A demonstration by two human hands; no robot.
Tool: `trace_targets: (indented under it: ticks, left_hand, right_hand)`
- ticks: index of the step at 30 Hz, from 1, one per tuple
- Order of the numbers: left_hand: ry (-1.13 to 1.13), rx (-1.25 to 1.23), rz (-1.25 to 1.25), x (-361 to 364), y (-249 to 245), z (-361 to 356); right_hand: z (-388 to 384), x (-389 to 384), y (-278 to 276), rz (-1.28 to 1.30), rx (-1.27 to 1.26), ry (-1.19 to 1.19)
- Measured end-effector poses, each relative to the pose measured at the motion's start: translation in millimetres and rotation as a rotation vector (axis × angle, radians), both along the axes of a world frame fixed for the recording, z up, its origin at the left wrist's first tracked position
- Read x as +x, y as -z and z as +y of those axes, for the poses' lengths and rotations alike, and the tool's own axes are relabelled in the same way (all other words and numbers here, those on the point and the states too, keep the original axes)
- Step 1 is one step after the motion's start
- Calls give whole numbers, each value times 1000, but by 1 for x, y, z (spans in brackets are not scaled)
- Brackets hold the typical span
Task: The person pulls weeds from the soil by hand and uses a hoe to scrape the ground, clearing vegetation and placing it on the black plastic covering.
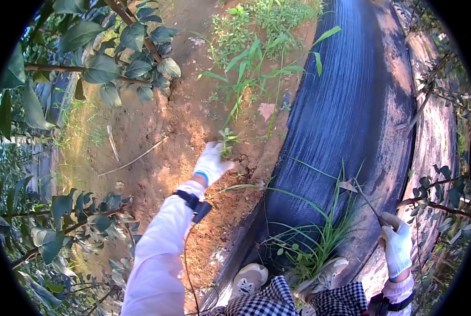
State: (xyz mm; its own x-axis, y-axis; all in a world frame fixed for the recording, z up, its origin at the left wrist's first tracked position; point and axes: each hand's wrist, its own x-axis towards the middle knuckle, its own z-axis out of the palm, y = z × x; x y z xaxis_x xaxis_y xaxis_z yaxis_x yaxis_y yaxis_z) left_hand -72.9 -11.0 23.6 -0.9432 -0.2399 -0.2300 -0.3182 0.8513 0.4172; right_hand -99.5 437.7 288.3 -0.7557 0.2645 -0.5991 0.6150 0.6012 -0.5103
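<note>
My left hand point(213, 162), in a white glove with a blue cuff, reaches over the bare soil at the centre. Its fingers are at a small green weed point(226, 145); whether they grip it is hard to tell. On the right, my right hand point(396, 239), also gloved in white, is closed around the end of a thin dark tool point(370, 203) that points up and left. A dry leaf point(348, 185) lies by the tool's far tip. Just left of this hand grows a clump of long grass point(322, 239).
Black ground sheeting point(341, 100) runs from top to bottom right of centre. Taller weeds point(246, 66) grow on the soil ahead. Leafy branches point(101, 68) reach in from the left, others point(446, 210) from the right. A thin stick point(135, 158) lies on the soil. My shoes point(250, 279) are below.
</note>
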Motion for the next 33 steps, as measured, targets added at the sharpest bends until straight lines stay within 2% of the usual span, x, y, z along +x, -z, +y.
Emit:
trace_targets:
  ticks: [1,2,4,6,7,10,11,14,15,18,19,20,22,23,26,27,30,31,32,33]
  left_hand:
    - [-15,66,-190,-10,-30,19]
    - [93,-3,-51,-8,-12,25]
    - [154,42,-22,-12,22,23]
    - [-236,445,179,-15,91,0]
    - [-425,756,407,-16,67,1]
    - [-238,128,183,-35,12,-13]
    - [-204,120,203,-38,4,-2]
    - [160,-116,145,-49,15,10]
    - [191,-169,132,-52,19,8]
    - [-129,142,91,-66,53,-5]
    - [-410,880,281,-77,63,-14]
    - [-348,614,271,-80,73,-22]
    - [-229,86,252,-84,34,-21]
    - [-108,-99,214,-90,24,-14]
    - [17,-178,91,-103,7,11]
    - [33,-218,82,-106,17,12]
    - [-7,-5,194,-110,39,2]
    - [-96,239,219,-106,32,10]
    - [-178,452,152,-99,-10,33]
    - [-93,269,132,-100,6,32]
  right_hand:
    - [1,3,3,42,-14,29]
    - [2,4,2,24,-8,22]
    - [3,0,0,2,5,0]
    - [-1,-3,-5,-9,40,4]
    - [1,-4,-4,-7,19,9]
    - [-2,-1,-1,-9,26,10]
    - [-5,-1,-1,0,41,7]
    - [-6,1,0,22,59,1]
    - [-5,1,0,32,59,-1]
    - [-7,-1,-3,0,71,-12]
    - [-6,-1,-1,21,61,8]
    - [-6,1,2,37,54,29]
    - [-8,2,2,35,63,27]
    - [-11,1,-1,22,77,13]
    - [-6,2,3,24,47,40]
    - [-3,3,4,29,26,58]
    - [-9,0,1,34,51,47]
    - [-10,0,-1,26,47,49]
    - [-11,-2,-2,22,41,52]
    - [-12,-3,-3,13,38,51]
